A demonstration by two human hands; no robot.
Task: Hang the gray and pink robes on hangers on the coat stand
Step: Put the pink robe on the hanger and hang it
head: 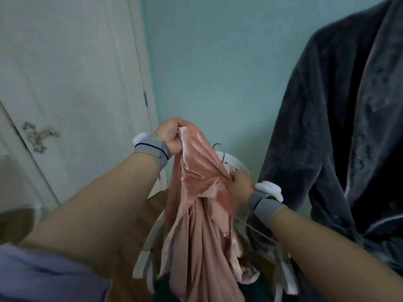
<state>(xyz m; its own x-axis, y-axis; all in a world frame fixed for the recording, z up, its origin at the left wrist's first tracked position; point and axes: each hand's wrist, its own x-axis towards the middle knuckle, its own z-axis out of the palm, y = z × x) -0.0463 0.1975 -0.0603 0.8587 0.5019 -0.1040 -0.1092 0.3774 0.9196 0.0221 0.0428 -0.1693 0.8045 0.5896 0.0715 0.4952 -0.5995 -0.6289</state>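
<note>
- Pink robe (196,203) – satin, bunched, held up at centre frame w/ both hands; bulk of it hangs down toward the near edge.
- Left hand (171,136): fist pressed together on the robe's top edge, holding it highest. Looks like collar or shoulder seam, can't tell which.
- Right hand (241,185): lower & to the right, fingers pinching a fold of the pink fabric. Thin wire-like line runs just under the wrist – maybe part of a hanger, too blurred to say.
- Hanger hook (218,146): dark wire hook shows just behind the robe's top, between the hands. Rest of the hanger is hidden by fabric, so can't tell if it's inside the robe yet.
- Behind that, a white round-topped thing, partly hidden – unclear what.
- Gray robe (340,131): plush, already hanging at far right, fills that side. Its hanger & the coat stand aren't in view.
- Judgement: gray half done; step in hand = getting the pink robe onto its hanger.
- To do it well (advice):
  - find the neck opening first, satin is slippery & twisted here
  - keep left grip high so the weight hangs free & folds drop out
  - feed one hanger arm into a shoulder, then the other; don't force thru a sleeve
  - seat the collar centred or it'll slide off
- Far left: white door (72,68) w/ ornate handle (39,136), well apart from the work.
</note>
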